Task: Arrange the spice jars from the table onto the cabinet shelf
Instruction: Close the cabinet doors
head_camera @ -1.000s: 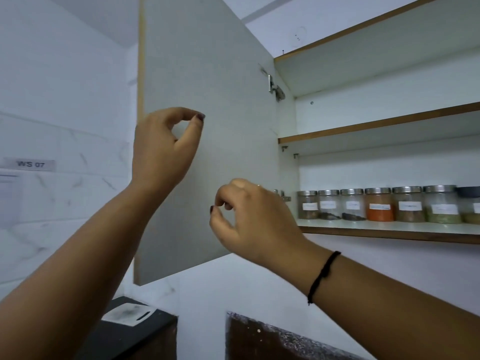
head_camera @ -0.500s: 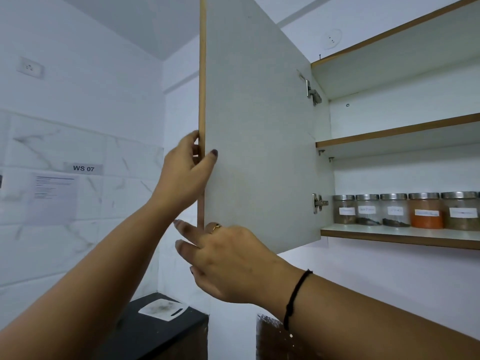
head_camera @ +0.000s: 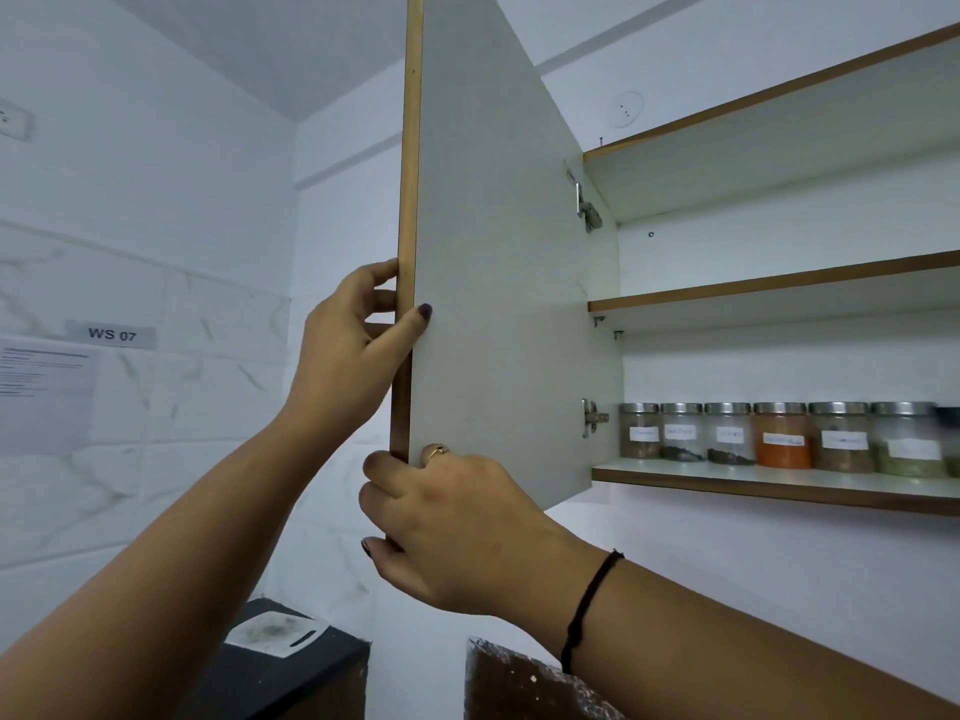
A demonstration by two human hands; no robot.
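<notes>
Several spice jars [head_camera: 784, 434] with metal lids and white labels stand in a row on the lowest cabinet shelf [head_camera: 769, 485], at the right. The pale cabinet door [head_camera: 498, 283] swings out toward me, edge-on. My left hand [head_camera: 353, 350] grips the door's wooden front edge, thumb on the inner face and fingers behind. My right hand [head_camera: 452, 532] holds the door's bottom corner just below, fingers curled round the edge. Neither hand holds a jar.
Two upper shelves [head_camera: 779, 288] of the cabinet show no jars. A tiled wall with a "WS 07" label [head_camera: 111, 335] and a paper sheet is at the left. Below are a dark counter with a small white board [head_camera: 275, 631] and a speckled countertop corner [head_camera: 519, 683].
Both hands went from hovering in front of the door to gripping its edge. The view shifted, so the door now looks narrower and the jars sit farther right.
</notes>
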